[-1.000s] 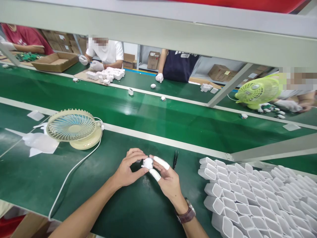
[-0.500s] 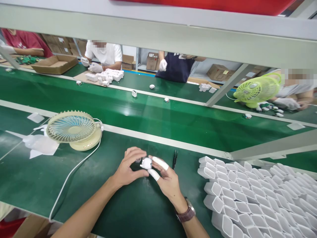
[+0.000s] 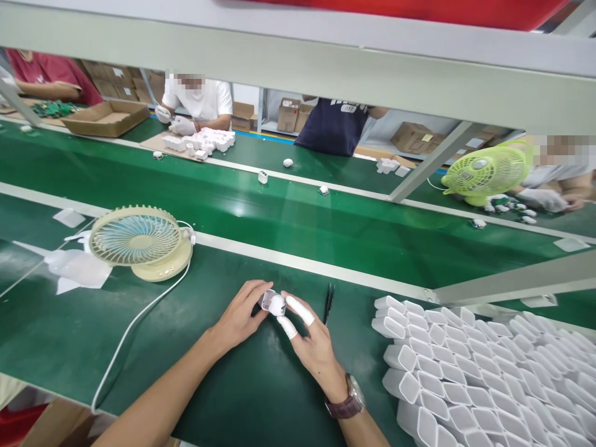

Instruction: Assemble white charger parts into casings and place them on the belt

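Observation:
My left hand [image 3: 242, 313] is closed around a small white plastic housing [image 3: 267, 299], its open end turned to the right. My right hand [image 3: 310, 338], with white finger cots on thumb and index finger and a watch on the wrist, pinches a small white rounded part [image 3: 277, 305] with a dark edge. That part sits against the housing's open mouth; whether it is partly inside I cannot tell. Black tweezers [image 3: 329, 303] lie on the green table just beyond my right hand.
Many open white housings [image 3: 465, 372] stand packed at the right. A beige fan [image 3: 139, 239] with a white cable stands at the left. Beyond a metal rail, a green conveyor [image 3: 288, 211] carries small parts. Co-workers sit across it, near a green fan [image 3: 487, 169].
My left hand has turned the housing so its open end shows, and both parts have come together. Pieces on the conveyor have shifted right.

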Demonstrator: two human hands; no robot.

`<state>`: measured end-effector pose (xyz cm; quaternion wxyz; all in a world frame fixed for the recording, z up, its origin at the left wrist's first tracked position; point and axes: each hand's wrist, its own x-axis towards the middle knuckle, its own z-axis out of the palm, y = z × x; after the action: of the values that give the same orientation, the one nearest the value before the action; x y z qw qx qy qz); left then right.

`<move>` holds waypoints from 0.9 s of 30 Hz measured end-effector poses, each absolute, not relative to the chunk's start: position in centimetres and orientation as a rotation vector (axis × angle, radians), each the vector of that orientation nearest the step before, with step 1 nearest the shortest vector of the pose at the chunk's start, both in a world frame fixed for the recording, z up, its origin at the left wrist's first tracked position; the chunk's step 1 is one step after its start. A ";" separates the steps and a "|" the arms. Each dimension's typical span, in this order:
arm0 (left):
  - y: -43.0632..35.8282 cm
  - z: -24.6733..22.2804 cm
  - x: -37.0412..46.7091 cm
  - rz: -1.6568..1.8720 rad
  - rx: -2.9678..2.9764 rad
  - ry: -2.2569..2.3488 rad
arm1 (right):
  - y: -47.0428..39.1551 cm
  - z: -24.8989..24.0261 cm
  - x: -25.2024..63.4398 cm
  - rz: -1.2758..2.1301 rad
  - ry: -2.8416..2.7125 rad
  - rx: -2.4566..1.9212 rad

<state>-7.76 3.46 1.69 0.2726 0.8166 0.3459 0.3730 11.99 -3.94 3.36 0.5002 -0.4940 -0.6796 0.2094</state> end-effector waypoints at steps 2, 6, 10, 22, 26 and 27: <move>3.4 1.9 -7.7 1.043 2.232 0.908 | -3.9 3.4 12.0 0.465 -1.688 -1.185; 3.4 2.0 -7.7 1.085 2.288 0.882 | -3.9 3.7 12.1 0.418 -1.747 -1.167; 3.5 1.9 -7.7 1.083 2.308 0.882 | -3.8 3.9 12.1 0.374 -1.787 -1.167; 3.5 1.9 -7.6 1.058 2.302 0.864 | -3.9 4.3 12.1 0.384 -1.841 -1.237; 3.5 2.0 -7.7 1.054 2.292 0.858 | -3.9 4.2 12.2 0.405 -1.831 -1.238; 3.5 2.0 -7.7 1.058 2.291 0.855 | -3.9 4.2 12.2 0.411 -1.829 -1.240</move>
<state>-7.68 3.53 2.04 0.2364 0.8355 0.3119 0.3857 12.18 -3.88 4.23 0.4324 -0.4975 -0.7337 0.1649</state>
